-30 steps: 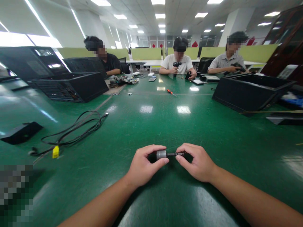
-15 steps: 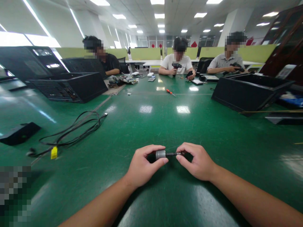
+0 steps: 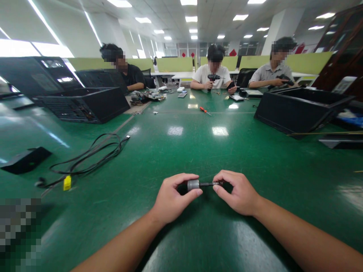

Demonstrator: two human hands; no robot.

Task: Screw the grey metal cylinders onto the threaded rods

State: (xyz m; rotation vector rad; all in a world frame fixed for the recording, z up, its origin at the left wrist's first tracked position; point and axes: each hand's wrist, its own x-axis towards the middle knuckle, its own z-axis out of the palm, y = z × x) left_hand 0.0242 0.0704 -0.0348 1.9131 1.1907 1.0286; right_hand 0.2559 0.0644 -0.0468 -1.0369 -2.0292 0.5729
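Low over the green table (image 3: pixel 181 151), a slender dark tool with a grey metal collar (image 3: pixel 193 184) and a thin black shaft (image 3: pixel 206 184) lies level between my hands. My left hand (image 3: pixel 172 198) curls around its dark body and collar, thumb below and fingers above. With thumb and fingertips, my right hand (image 3: pixel 237 192) pinches the shaft's far end, where a small brownish-dark end (image 3: pixel 220 183) shows. The palms hide part of the tool, and I cannot tell its exact kind.
Black computer cases (image 3: pixel 85 104) stand at left, another case (image 3: pixel 292 111) at right. A black cable (image 3: pixel 93 158) with a yellow tag (image 3: pixel 67 183) lies left. Farther off is a red screwdriver (image 3: pixel 203 110). Three people sit across; the middle one holds a power drill (image 3: pixel 212 78).
My hands stay almost in place on the tool; the right fingertips sit very slightly farther right along the shaft. Across the table, the middle person's drill and black piece have shifted a little.
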